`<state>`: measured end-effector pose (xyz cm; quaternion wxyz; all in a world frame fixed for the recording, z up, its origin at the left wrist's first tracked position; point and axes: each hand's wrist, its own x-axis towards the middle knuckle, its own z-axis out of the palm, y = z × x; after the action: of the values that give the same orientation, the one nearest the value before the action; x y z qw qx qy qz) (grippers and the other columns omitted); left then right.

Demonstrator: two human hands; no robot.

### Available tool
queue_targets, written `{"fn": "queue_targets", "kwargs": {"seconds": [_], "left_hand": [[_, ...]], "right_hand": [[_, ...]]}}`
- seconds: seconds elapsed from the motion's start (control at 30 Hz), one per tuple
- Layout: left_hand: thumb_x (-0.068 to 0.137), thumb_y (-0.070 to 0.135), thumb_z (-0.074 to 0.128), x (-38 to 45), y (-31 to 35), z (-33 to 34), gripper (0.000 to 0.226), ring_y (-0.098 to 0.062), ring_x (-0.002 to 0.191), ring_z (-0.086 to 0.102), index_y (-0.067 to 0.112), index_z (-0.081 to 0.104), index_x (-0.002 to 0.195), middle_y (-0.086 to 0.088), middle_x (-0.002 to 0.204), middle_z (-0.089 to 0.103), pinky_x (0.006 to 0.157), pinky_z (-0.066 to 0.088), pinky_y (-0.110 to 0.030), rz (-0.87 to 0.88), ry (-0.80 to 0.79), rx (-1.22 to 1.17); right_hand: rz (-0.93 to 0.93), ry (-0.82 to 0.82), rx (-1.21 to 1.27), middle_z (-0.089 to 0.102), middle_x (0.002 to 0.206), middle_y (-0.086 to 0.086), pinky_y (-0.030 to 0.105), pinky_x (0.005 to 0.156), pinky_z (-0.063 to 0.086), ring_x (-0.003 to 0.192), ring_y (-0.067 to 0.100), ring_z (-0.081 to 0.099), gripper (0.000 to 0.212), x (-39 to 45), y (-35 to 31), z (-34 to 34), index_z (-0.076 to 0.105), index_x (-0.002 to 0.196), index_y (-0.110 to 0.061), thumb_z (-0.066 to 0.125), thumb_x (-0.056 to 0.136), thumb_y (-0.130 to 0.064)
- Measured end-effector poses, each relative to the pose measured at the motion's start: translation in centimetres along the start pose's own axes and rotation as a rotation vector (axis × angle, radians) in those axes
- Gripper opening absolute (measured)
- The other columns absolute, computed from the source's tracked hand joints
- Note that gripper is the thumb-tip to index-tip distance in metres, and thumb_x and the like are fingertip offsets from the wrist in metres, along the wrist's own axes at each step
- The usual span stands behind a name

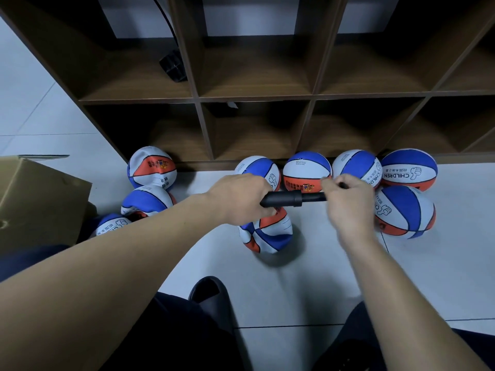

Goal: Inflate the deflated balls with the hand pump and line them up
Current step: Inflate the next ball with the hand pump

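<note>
My left hand [238, 198] wrapped round the black hand pump [290, 198] at frame centre, right hand [348, 199] gripping what seems its handle, blurred, crumpled ball [266, 232] just below, four round balls [307, 171] lined along the shelf unit [257, 97].

Both bare forearms reach forward, converging. The left hand [238, 196] is curled into a fist, knuckles up. The right hand [348, 202] is blurred, fingers curled, wrist bent inward.
</note>
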<state>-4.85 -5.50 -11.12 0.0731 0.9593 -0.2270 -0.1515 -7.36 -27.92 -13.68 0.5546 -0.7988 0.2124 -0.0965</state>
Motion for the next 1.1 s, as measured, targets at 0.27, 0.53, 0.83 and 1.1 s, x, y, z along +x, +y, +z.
{"fn": "queue_targets", "kwargs": {"seconds": [0.27,0.53,0.83,1.1], "left_hand": [[0.097,0.051,0.062,-0.1,-0.8,-0.5,0.036,-0.021,0.073,0.059,0.023,0.054,0.076,0.003,0.072,0.059,0.055,0.036,-0.032,-0.036,0.029,0.081],[0.097,0.046,0.058,-0.5,0.0,0.9,0.030,-0.024,0.067,0.060,0.022,0.058,0.079,0.001,0.070,0.060,0.056,0.046,-0.034,-0.039,-0.012,0.088],[0.099,0.058,0.055,-0.4,0.7,1.2,0.043,-0.023,0.067,0.059,0.020,0.058,0.079,0.000,0.070,0.060,0.061,0.049,-0.035,0.015,-0.008,0.083],[0.096,0.050,0.063,0.0,-1.0,0.3,0.034,-0.021,0.073,0.061,0.026,0.051,0.074,0.003,0.071,0.060,0.060,0.045,-0.033,-0.012,0.018,0.054]], "right_hand": [[0.099,0.121,0.068,0.030,0.066,0.010,0.037,0.059,0.025,0.067,0.025,0.026,0.031,1.0,1.0,-1.8,0.047,0.074,0.005,0.068,0.083,-0.016],[0.007,0.074,0.010,0.032,0.057,-0.002,0.034,0.056,0.030,0.061,0.019,0.028,0.036,-2.2,1.0,2.3,0.040,0.064,-0.010,0.066,0.088,-0.016],[-0.080,-0.006,0.008,0.038,0.053,-0.011,0.016,0.051,0.034,0.055,0.009,0.036,0.043,-3.7,0.7,3.3,0.041,0.065,-0.013,0.065,0.100,-0.016],[-0.012,0.023,0.020,0.032,0.053,-0.011,0.032,0.055,0.027,0.057,0.013,0.028,0.036,-0.2,1.0,-0.1,0.046,0.063,-0.013,0.068,0.091,-0.014]]}}
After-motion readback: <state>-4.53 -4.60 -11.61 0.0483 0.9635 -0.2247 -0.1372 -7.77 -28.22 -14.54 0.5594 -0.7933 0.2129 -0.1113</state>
